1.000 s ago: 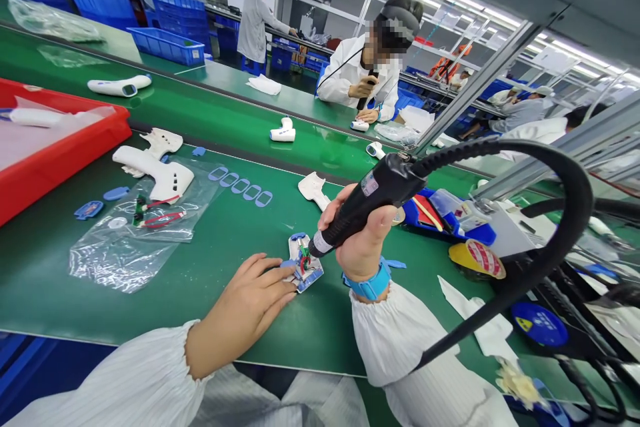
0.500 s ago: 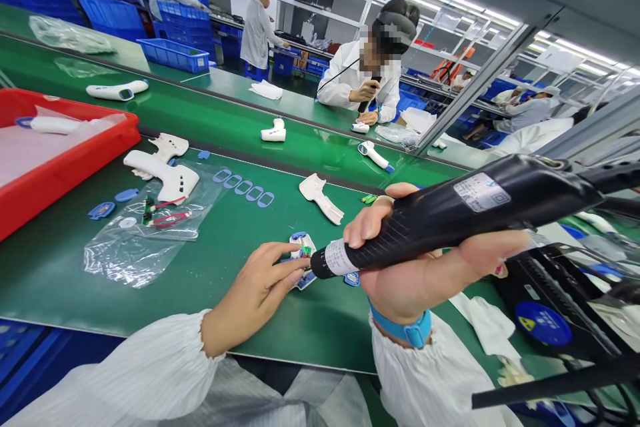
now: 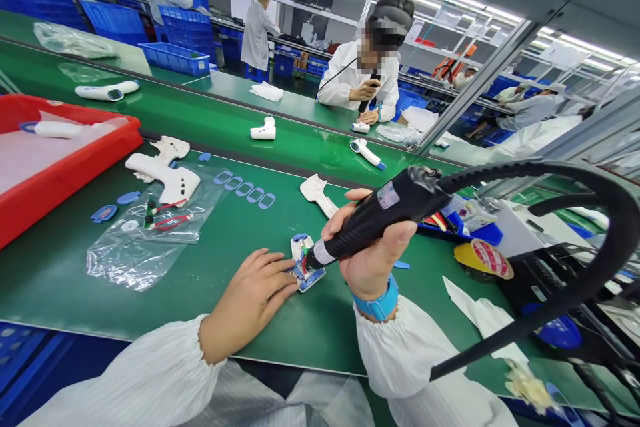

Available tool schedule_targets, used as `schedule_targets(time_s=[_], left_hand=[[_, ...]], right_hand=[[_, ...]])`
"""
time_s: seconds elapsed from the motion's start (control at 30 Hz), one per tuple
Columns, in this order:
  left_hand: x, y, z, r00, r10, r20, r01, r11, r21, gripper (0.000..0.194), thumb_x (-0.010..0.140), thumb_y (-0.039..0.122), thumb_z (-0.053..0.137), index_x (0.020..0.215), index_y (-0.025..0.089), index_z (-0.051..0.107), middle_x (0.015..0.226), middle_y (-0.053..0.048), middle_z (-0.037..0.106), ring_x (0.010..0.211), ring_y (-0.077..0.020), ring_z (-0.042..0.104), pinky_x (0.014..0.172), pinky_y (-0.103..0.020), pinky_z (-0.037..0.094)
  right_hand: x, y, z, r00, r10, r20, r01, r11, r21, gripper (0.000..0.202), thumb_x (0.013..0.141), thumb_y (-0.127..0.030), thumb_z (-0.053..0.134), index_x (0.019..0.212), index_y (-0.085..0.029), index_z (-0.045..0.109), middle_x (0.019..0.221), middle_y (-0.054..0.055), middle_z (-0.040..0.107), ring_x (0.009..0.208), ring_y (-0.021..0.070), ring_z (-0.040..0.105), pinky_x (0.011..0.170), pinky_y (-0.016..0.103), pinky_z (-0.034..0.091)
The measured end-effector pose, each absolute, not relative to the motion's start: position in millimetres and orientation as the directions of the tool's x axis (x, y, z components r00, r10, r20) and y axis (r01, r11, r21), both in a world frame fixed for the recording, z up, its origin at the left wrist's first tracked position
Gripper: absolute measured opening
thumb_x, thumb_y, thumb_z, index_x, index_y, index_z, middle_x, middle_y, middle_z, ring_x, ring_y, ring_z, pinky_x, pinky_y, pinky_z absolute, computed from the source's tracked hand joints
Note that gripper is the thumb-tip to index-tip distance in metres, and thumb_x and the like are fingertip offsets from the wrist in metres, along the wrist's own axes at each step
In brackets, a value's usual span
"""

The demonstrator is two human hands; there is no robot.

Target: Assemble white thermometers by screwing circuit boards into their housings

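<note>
My right hand (image 3: 373,265) is wrapped round a black electric screwdriver (image 3: 373,217), its cable curving off to the right. The tool slants down, with its tip at a small white-and-blue housing part (image 3: 313,278) that bears a green board and a red wire. The exact contact of the tip is hidden. My left hand (image 3: 250,293) lies with fingers stretched out, their tips on the left side of that part. Just beyond sits a white pistol-shaped shell half (image 3: 316,192). Several blue oval frames (image 3: 245,189) lie in a row to the left.
A clear plastic bag (image 3: 135,263), with boards and red wires on it, lies near white shells (image 3: 170,177). A red tray (image 3: 65,183) stands at left. White handheld thermometers (image 3: 367,153) lie on the green belt. Yellow tape (image 3: 475,260) is at right. A co-worker (image 3: 350,73) sits opposite.
My right hand has brought the screwdriver to a steeper tilt, its rear end swinging left and away from the camera. My left fingers have flattened and drawn back slightly, uncovering more of the housing part.
</note>
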State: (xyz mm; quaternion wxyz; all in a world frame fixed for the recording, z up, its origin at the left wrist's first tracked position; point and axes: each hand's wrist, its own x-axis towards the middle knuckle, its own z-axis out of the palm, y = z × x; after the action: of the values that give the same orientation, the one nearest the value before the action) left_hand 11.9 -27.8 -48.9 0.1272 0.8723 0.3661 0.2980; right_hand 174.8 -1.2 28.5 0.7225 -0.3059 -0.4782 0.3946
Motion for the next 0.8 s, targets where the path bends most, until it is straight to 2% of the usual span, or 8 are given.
schedule_targets(time_s=[0.27,0.43,0.57,0.67,0.8], left_hand=[[14.1,-28.3,-50.0,0.554,0.694,0.46,0.569,-0.719,0.399,0.025,0.092,0.027,0.042,0.092,0.022,0.067,0.109,-0.002,0.067,0.101,-0.0227,0.057,0.095,-0.047,0.037],[13.5,-28.3,-50.7,0.562,0.699,0.441,0.575,-0.714,0.399,0.025,0.091,0.027,0.043,0.095,0.023,0.067,0.109,-0.003,0.067,0.101,-0.0219,0.057,0.096,-0.047,0.037],[12.7,-28.8,-49.7,0.579,0.704,0.41,0.582,-0.71,0.396,0.023,0.091,0.026,0.044,0.096,0.024,0.067,0.111,-0.003,0.066,0.102,-0.0224,0.057,0.097,-0.047,0.037],[12.7,-28.8,-49.0,0.576,0.704,0.415,0.583,-0.71,0.396,0.024,0.091,0.026,0.044,0.095,0.024,0.067,0.11,-0.003,0.067,0.102,-0.0227,0.057,0.096,-0.047,0.037],[13.6,-28.0,-47.9,0.583,0.694,0.423,0.578,-0.72,0.384,0.025,0.091,0.027,0.043,0.093,0.022,0.068,0.109,-0.003,0.067,0.101,-0.0229,0.058,0.095,-0.048,0.038]], right_hand=[[171.9,4.0,17.1,0.189,0.868,0.46,-0.252,0.495,-0.831,0.054,0.075,-0.07,0.039,0.094,-0.022,0.054,0.054,-0.003,0.055,0.042,0.0128,0.05,0.04,0.026,0.039],[168.0,5.3,17.3,0.112,0.891,0.44,-0.27,0.453,-0.849,0.056,0.07,-0.072,0.045,0.09,-0.02,0.053,0.054,-0.004,0.054,0.041,0.0116,0.049,0.041,0.025,0.038],[165.1,7.6,13.5,0.045,0.899,0.435,-0.262,0.431,-0.864,0.052,0.072,-0.069,0.045,0.084,-0.019,0.054,0.053,-0.003,0.053,0.044,0.0114,0.049,0.043,0.025,0.038],[164.4,9.2,11.7,0.054,0.9,0.433,-0.245,0.432,-0.868,0.053,0.074,-0.07,0.041,0.078,-0.018,0.055,0.053,-0.002,0.053,0.046,0.0115,0.05,0.045,0.025,0.039],[165.2,10.6,11.7,0.077,0.893,0.444,-0.288,0.446,-0.847,0.051,0.074,-0.068,0.044,0.084,-0.019,0.055,0.052,-0.003,0.054,0.043,0.0111,0.05,0.042,0.024,0.038]])
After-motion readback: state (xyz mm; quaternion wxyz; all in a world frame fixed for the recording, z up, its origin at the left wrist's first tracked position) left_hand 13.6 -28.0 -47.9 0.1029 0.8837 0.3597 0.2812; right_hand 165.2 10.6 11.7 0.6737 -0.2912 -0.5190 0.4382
